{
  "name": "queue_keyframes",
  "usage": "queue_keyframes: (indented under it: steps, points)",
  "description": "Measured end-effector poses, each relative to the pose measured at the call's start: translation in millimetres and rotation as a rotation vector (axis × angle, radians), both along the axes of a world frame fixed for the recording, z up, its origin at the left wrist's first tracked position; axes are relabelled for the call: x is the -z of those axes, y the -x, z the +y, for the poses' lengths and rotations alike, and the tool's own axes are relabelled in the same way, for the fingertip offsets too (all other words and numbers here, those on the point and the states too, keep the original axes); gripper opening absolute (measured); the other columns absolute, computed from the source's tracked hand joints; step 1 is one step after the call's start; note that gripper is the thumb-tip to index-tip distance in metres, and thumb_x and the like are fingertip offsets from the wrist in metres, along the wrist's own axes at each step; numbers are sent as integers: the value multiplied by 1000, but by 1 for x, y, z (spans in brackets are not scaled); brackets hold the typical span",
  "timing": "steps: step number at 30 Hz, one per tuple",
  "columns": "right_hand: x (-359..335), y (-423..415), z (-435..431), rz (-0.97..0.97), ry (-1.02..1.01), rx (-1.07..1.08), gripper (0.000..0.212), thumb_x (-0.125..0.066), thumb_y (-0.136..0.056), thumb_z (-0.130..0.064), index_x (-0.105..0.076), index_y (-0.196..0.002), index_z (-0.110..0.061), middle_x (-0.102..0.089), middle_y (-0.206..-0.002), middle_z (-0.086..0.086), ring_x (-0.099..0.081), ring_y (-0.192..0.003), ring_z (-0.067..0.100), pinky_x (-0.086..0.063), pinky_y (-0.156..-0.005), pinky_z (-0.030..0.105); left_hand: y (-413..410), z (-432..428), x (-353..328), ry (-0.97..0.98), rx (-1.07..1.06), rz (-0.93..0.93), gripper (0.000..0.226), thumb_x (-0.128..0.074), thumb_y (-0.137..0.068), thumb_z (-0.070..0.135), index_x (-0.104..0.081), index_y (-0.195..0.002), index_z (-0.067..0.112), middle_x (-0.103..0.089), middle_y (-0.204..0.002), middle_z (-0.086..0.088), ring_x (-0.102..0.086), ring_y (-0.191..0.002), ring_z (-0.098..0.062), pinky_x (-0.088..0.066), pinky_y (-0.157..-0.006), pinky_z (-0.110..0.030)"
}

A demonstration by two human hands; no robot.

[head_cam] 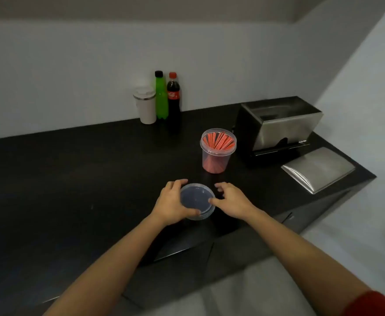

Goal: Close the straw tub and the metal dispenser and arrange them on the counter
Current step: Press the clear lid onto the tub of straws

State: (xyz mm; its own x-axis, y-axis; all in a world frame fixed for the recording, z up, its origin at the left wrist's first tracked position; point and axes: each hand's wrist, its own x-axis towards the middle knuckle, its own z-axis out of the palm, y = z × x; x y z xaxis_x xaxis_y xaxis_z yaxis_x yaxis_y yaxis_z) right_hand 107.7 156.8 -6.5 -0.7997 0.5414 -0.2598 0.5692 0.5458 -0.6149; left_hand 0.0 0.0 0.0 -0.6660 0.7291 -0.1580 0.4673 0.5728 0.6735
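Note:
A clear plastic tub (216, 153) full of red straws stands uncovered on the black counter (73, 179), right of centre. Its clear round lid (196, 200) is nearer the front edge, gripped at its left rim by my left hand (172, 202). My right hand (231, 198) sits just right of the lid, its thumb touching the rim and its fingers spread. At the back right stands the metal dispenser (278, 126), its top uncovered. Its curved metal lid (318, 168) lies flat on the counter in front of it.
A white tumbler (145, 105), a green bottle (161, 95) and a cola bottle (173, 96) stand together against the back wall. The counter ends at the right just beyond the metal lid. Cabinet fronts run below the front edge.

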Motion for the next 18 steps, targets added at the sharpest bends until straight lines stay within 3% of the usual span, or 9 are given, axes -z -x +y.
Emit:
queue_keyframes:
  steps: [6,12,15,18]
  points:
    - [12,6,-1,-18,115,-16,63,-66,-82,-31,-40,-137,-17,-52,-132,7,-53,-114,18,-45,-88,28,0,2,13,62,51,-4,110,-88,-51,33,-28,-141,21,-38,-139,-3,-34,-129,-21,-35,-105,-41]
    - [16,14,-5,51,185,27,59,-67,-81,-31,-44,-132,-17,-53,-125,5,-55,-99,12,-45,-72,22,0,3,23,52,26,75,107,-87,-51,34,-29,-140,23,-41,-135,-3,-34,-124,-22,-32,-97,-32]
    - [15,15,-5,88,260,98,61,-68,-80,-32,-42,-133,-17,-55,-107,-4,-53,-81,3,-40,-61,17,-2,4,24,33,21,99,107,-87,-52,34,-29,-140,23,-41,-135,-4,-34,-123,-22,-32,-96,-31]
    - [13,16,-5,92,342,168,63,-70,-77,-33,-40,-132,-20,-52,-97,-9,-52,-79,3,-39,-61,18,-2,3,24,26,2,107,109,-88,-51,35,-27,-141,25,-41,-135,-4,-34,-124,-22,-33,-98,-33]
